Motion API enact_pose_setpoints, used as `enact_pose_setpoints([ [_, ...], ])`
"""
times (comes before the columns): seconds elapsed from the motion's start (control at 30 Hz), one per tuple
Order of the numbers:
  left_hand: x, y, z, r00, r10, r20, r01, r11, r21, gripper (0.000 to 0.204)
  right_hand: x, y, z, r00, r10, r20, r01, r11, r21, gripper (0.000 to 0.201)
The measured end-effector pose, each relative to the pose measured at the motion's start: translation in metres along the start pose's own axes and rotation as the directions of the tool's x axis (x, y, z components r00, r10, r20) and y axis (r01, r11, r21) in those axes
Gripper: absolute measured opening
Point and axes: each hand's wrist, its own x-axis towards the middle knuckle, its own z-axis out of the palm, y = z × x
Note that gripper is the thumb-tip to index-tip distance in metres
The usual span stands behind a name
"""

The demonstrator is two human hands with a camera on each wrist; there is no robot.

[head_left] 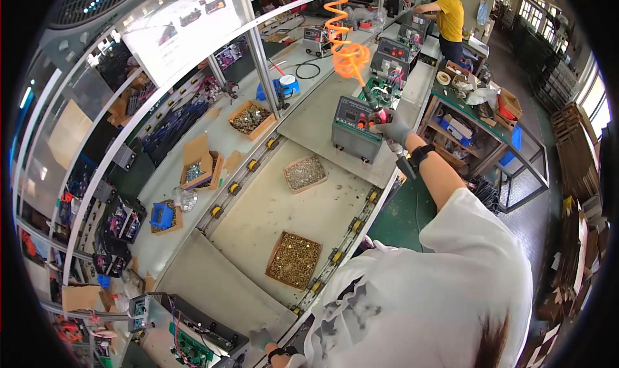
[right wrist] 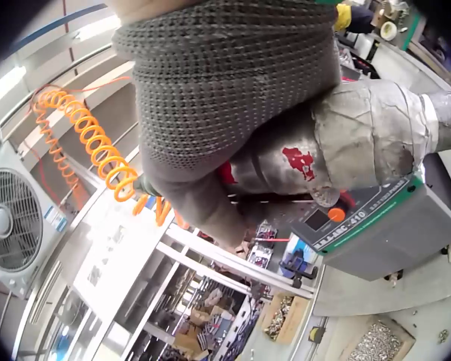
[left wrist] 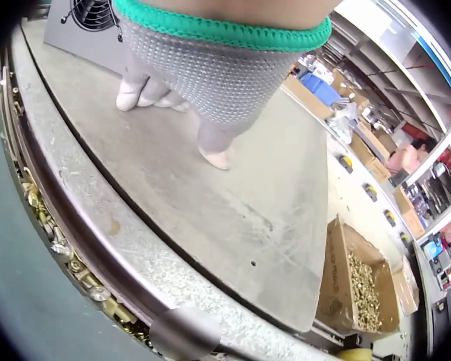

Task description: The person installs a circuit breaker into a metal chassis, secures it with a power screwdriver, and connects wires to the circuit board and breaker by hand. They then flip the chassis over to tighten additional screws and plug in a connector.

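My right hand [head_left: 394,128], in a grey knit glove, grips a taped, silvery air screwdriver [right wrist: 368,135] with patches of red on its body. An orange coiled hose [head_left: 349,58] hangs down to it from above. Beside that hand stands a grey, box-shaped welding machine [head_left: 354,132] with knobs and a display on its front panel. At the lower left, my gloved left hand [left wrist: 203,71] touches a grey board [left wrist: 173,173] with its fingertips, fingers loose and holding nothing. Close to those fingers is a unit with a round fan grille [left wrist: 95,13].
On the line between the roller rails lie a box of brass-coloured fasteners [head_left: 294,261] and a box of silvery ones [head_left: 305,174]. More parts boxes [head_left: 251,119] line the side bench. A person in a yellow top [head_left: 450,18] stands farther along. A metal-framed green bench [head_left: 474,119] is at right.
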Motion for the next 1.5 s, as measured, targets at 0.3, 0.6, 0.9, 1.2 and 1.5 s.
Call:
enact_pose_setpoints([
  [0.3,-0.005,0.02,0.026,0.827,0.529,0.19,-0.546,0.674,0.499,0.039,-0.093,-0.052,0.124,0.856,-0.056,0.513,0.122,0.988,-0.096,0.047],
  [0.6,-0.103,0.158,-0.044,0.898,0.29,0.331,-0.243,0.954,-0.177,0.055,-0.187,-0.057,0.167,0.845,0.061,0.532,-0.163,0.976,0.147,0.039],
  [0.9,-0.15,0.182,-0.026,0.183,0.926,0.329,-0.813,0.331,-0.479,0.066,-0.183,-0.004,0.127,0.903,0.128,0.411,-0.141,0.99,0.001,0.035],
  [1.2,-0.126,0.139,-0.027,0.492,0.709,0.506,-0.613,0.694,-0.377,0.037,-0.191,0.007,0.101,0.825,0.206,0.526,-0.332,0.93,0.155,0.038],
  [1.5,-0.121,0.177,-0.132,0.518,0.843,0.149,0.174,0.067,-0.982,0.11,-0.189,0.013,0.103,0.832,0.029,0.555,-0.297,0.868,0.399,0.048],
])
